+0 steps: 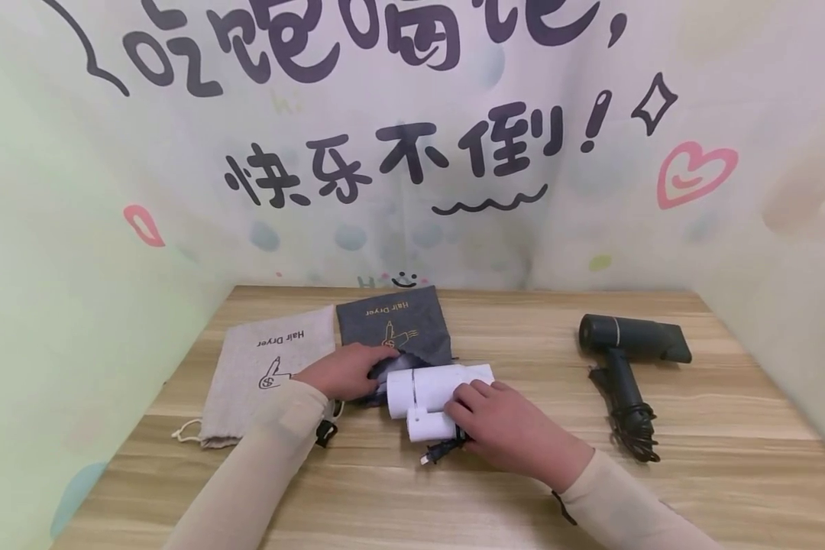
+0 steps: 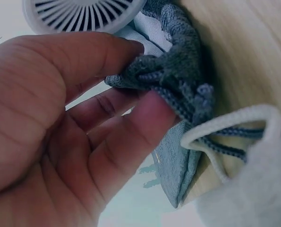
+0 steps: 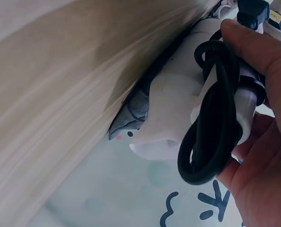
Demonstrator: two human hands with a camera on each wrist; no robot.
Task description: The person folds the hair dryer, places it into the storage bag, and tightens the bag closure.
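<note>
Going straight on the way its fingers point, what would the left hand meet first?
Most likely the dark grey pouch: the left hand pinches its mouth edge, and the rest of it lies just ahead. The white hair dryer is close beside that line; exact depth is unclear.

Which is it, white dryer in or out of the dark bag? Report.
Out: the right hand holds the white dryer, both ends visible outside the dark bag.

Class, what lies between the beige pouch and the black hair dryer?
The head view shows a dark grey pouch and a white hair dryer there; the left hand grips the pouch, the right hand holds the dryer.
</note>
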